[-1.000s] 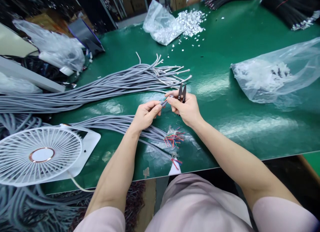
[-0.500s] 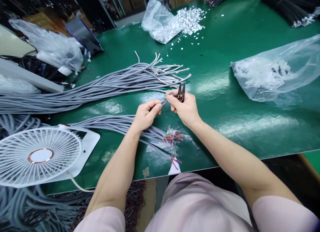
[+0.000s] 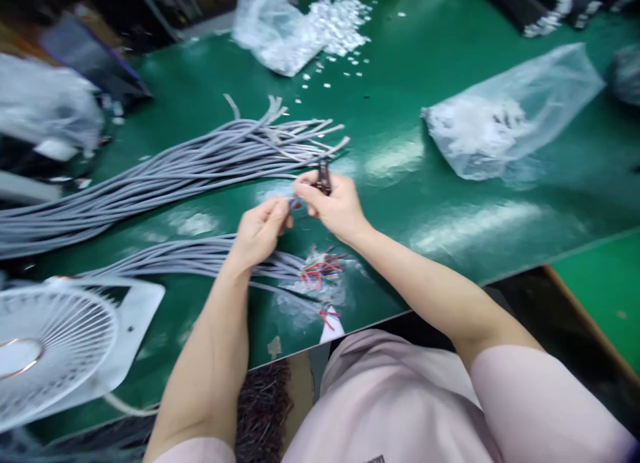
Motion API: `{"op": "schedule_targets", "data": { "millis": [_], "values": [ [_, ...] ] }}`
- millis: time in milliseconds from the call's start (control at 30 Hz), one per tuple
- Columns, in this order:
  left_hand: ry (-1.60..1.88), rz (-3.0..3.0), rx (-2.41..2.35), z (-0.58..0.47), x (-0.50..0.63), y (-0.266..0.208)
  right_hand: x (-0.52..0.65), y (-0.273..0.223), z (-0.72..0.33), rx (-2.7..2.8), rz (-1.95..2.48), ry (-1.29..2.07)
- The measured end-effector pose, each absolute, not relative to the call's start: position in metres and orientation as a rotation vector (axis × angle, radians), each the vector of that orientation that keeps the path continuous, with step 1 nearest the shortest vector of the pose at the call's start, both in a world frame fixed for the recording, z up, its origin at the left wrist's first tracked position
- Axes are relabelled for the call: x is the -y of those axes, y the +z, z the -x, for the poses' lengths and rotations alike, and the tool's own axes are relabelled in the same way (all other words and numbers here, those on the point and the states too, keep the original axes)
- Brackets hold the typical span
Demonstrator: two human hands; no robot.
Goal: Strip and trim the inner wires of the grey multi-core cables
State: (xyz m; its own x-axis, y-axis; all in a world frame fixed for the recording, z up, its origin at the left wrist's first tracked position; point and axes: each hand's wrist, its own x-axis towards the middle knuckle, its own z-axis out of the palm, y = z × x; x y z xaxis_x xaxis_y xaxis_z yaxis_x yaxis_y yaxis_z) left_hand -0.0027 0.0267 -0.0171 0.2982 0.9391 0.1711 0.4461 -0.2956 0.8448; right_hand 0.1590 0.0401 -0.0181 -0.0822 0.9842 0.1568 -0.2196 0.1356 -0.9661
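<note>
My left hand is closed in a pinch on a grey cable, close to its stripped end. My right hand holds dark snips in its palm, blades pointing up and away. Its thumb and forefinger meet at the cable's end, where the thin wires are mostly hidden and blurred. Just behind the hands lies a thick bundle of grey cables with pale ends. A second cable bundle passes behind my left wrist, its red, blue and green wire ends fanned out on the green table.
A white fan stands at the left. Farther back, a plastic bag spills small silvery pieces. At the right lies a clear bag with white parts. Black cable bundles rest at the far edge.
The view has swung to the right, so everything sits farther left in it. Both hands keep their hold near the cable end; the snips' blades look closer together than before.
</note>
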Motion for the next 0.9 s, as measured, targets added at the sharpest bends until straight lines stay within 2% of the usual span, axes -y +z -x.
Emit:
{"op": "schedule_targets", "data": {
  "millis": [233,700,900],
  "values": [
    [0.967,-1.843,-1.287,0.002,-0.032,-0.025,-0.047,-0.013,-0.159,1.190,0.962,1.352],
    [0.974,-1.860,-1.287,-0.005,-0.030,-0.018,-0.029,-0.010,-0.210,1.623,1.092,1.081],
    [0.951,-1.883,-1.254,-0.003,-0.030,-0.015,-0.019,-0.021,-0.206,1.771,0.987,1.199]
  ]
}}
